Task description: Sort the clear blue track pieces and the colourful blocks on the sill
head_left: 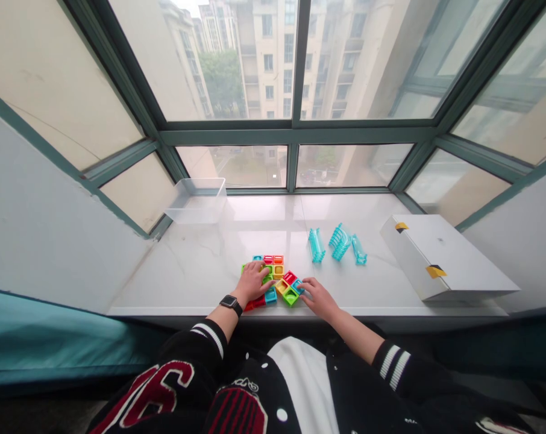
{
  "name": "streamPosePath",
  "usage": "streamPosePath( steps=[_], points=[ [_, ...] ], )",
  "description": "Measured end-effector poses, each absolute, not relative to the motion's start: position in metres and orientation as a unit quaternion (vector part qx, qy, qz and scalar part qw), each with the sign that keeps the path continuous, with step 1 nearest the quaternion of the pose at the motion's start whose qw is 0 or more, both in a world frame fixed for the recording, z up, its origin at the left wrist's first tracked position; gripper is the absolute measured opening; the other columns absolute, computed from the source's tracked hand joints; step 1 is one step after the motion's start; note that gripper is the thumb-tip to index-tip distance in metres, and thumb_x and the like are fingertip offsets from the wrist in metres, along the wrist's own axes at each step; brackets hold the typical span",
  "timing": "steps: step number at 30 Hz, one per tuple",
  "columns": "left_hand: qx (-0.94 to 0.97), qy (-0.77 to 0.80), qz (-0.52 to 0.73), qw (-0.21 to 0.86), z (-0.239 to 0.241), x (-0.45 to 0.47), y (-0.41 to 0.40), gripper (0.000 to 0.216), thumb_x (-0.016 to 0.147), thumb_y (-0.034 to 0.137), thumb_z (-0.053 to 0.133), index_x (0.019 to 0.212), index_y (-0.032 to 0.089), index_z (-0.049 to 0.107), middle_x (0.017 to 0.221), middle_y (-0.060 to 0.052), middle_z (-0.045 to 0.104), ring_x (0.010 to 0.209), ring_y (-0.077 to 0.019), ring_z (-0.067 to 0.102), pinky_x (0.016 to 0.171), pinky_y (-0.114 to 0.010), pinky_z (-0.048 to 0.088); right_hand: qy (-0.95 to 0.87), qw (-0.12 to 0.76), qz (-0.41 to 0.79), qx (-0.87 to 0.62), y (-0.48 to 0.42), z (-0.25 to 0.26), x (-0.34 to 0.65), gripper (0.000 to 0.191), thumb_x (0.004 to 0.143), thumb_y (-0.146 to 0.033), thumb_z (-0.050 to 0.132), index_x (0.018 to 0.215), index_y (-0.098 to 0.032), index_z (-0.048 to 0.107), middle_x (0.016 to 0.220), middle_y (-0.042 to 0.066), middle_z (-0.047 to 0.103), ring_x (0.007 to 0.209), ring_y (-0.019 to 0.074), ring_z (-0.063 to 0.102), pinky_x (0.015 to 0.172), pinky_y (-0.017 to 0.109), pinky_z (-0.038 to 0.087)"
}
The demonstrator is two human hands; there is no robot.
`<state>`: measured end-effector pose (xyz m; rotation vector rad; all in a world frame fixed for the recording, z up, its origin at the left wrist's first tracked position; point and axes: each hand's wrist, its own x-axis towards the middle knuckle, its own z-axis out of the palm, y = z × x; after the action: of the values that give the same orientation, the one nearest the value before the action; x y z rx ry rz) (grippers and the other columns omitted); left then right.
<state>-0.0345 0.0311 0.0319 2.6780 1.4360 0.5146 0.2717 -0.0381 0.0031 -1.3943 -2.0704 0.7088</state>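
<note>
Bright square toy blocks point(278, 271) in red, yellow, green and blue lie together near the front edge of the sill. My left hand point(254, 282) rests over the left part of them, palm down with fingers spread, hiding several squares. Its thumb reaches toward a tilted multicoloured block point(290, 296) with red, yellow, blue and green squares. At that block's right corner, my right hand point(319, 298) has its index finger and thumb on the blue square. Red and blue squares point(270, 295) show below my left hand.
Three translucent turquoise plastic pieces point(340, 242) lie to the right of the blocks. A clear plastic bin point(198, 202) stands at the back left. On the right is a white box point(449, 256) with yellow-and-black tabs. Windows enclose the marble sill point(182, 265).
</note>
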Motion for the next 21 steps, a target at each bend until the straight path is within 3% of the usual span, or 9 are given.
streamPosePath(
  steps=[14, 21],
  points=[
    [0.893, 0.419, 0.162, 0.006, 0.033, -0.033, 0.042, 0.033, 0.101, 0.051, 0.057, 0.098, 0.023, 0.073, 0.13, -0.013, 0.062, 0.123, -0.0312, 0.054, 0.108, -0.051, 0.047, -0.733, 0.262, 0.274, -0.565, -0.051, 0.004, 0.278, 0.028, 0.09, -0.018, 0.069, 0.116, -0.027, 0.067, 0.117, 0.005, 0.064, 0.103, 0.0219, 0.069, 0.096, 0.038, 0.056],
    [0.887, 0.434, 0.159, 0.005, 0.036, -0.031, 0.045, 0.034, 0.101, 0.05, 0.056, 0.091, 0.022, 0.071, 0.112, -0.012, 0.064, 0.108, -0.0292, 0.056, 0.101, -0.049, 0.05, -0.733, 0.268, 0.271, -0.563, -0.049, 0.0, 0.277, 0.028, 0.09, -0.018, 0.067, 0.117, -0.028, 0.067, 0.118, 0.004, 0.064, 0.099, 0.02, 0.07, 0.093, 0.035, 0.056]
  ],
)
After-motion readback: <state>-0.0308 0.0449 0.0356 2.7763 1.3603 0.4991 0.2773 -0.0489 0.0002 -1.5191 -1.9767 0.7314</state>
